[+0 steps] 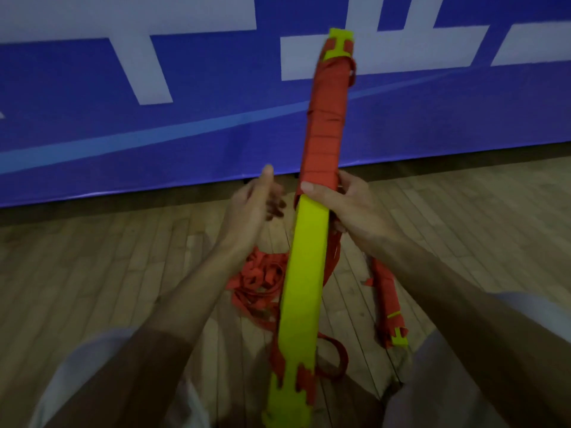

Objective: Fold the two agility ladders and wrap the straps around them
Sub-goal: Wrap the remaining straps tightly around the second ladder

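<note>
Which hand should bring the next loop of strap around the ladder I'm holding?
Left. The right hand grips the ladder at the edge of the wrapped strap, steadying it; the left hand is off it, on the side where the loose strap lies.

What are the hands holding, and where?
The right hand grips the yellow ladder bundle at its middle, where the red strap wrapping ends. The left hand is blurred; I cannot tell if it holds anything.

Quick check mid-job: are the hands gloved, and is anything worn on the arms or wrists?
No gloves: the left hand and right hand are bare, with no ring, watch or wristband visible in the dim light. Both forearms are bare, no sleeves in view. The pale fabric below them looks like legwear.
</note>
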The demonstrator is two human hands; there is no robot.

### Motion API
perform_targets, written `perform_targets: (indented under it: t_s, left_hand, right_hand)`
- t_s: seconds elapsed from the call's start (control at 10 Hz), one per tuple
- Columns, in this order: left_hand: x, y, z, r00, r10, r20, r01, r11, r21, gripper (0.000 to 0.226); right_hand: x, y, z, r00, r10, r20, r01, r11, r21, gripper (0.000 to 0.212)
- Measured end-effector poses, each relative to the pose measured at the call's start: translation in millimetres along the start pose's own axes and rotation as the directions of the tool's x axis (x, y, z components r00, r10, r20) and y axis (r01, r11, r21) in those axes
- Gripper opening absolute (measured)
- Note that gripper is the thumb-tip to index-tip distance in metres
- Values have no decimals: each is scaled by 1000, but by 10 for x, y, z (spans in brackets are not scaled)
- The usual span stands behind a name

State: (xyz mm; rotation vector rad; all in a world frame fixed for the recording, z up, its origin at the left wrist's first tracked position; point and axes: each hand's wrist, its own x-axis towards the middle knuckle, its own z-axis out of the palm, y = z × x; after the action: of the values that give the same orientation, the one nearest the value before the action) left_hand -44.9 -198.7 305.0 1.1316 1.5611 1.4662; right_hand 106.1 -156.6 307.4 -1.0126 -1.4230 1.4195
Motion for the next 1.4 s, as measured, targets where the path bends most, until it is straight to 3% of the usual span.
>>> perform_targets:
  t_s: [0.1,0.2,0.3,0.4,0.5,0.6,0.7,0.8,0.9,1.0,1.1,1.3,1.4]
  left_hand:
    - [82,171,-94,991,-115,68,131,936,-326,37]
    - [76,192,-235,962,-139,234,248,802,-543,39]
    - [-2,199,-303,951,-44,307,272,593,-758,30]
    - [-21,203,-344,952,-55,301,274,590,-759,13]
    - [-19,190,-363,941,-181,285,320,745,-585,18]
    - [24,148,-325,964,-253,83,264,870,-417,6]
    - [121,93,-314,940,-277,-198,180,898,-401,19]
    - [245,-40,-342,883,-304,-358,142,899,-413,22]
    - [288,-129,-351,859,-324,-397,146,897,-416,26]
    - [271,-205,-332,838,-392,-379,196,866,-461,46]
    - [215,-220,-324,840,-448,-306,292,849,-441,35]
    - [-59,98,-237,905,-393,-162,277,835,-475,28]
    - [-39,161,-296,972,-216,-91,151,874,-462,31]
  right_hand:
    - [-73,86,116,983,-3,182,17,997,-75,51]
    - [-182,174,242,914,39,405,27,987,-157,47]
    - [-242,147,324,855,35,517,53,987,-153,42]
    - [-247,101,357,835,41,549,141,948,-286,46]
    - [-277,58,384,811,138,568,210,839,-503,42]
    - [-245,68,340,809,242,536,259,672,-694,51]
    - [-255,87,327,818,257,515,280,605,-746,56]
    - [-365,125,429,847,232,478,336,462,-820,39]
    - [-429,228,536,918,59,392,378,169,-910,59]
    - [-402,358,566,891,-138,432,426,-68,-902,68]
    - [-359,403,536,873,-206,441,444,-37,-895,58]
    - [-274,411,411,863,-282,419,463,106,-880,55]
    - [-198,266,314,892,-197,408,452,422,-786,42]
